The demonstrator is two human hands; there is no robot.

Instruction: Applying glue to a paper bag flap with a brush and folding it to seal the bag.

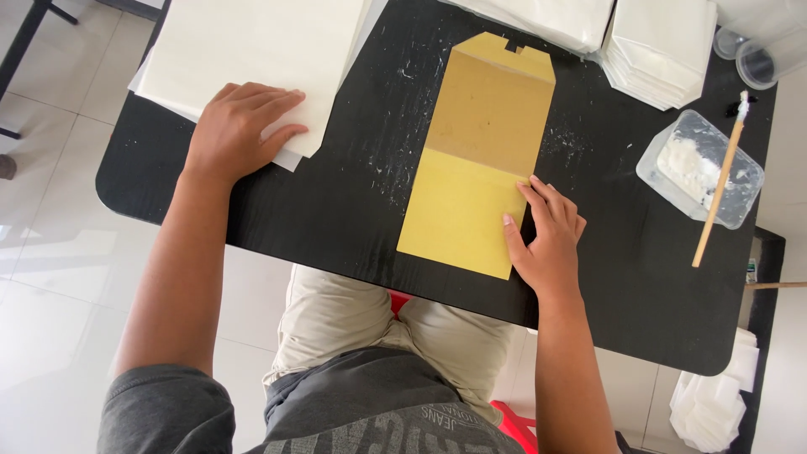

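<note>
A long yellow-brown cardboard template (483, 151) lies lengthwise on the black table (345, 193), its near half lighter yellow. My right hand (546, 235) rests at its right edge, fingertips pressing on the lower yellow part. My left hand (239, 126) lies flat, fingers spread, on the near corner of a stack of white paper sheets (252, 50) at the table's far left. Neither hand grips anything.
Stacks of folded white paper (656, 46) sit at the far right. A clear plastic tub of white paste (702, 168) holds a wooden-handled brush (719, 193). Clear cups (761, 59) stand at the far right corner. More white paper (710, 403) lies on the floor.
</note>
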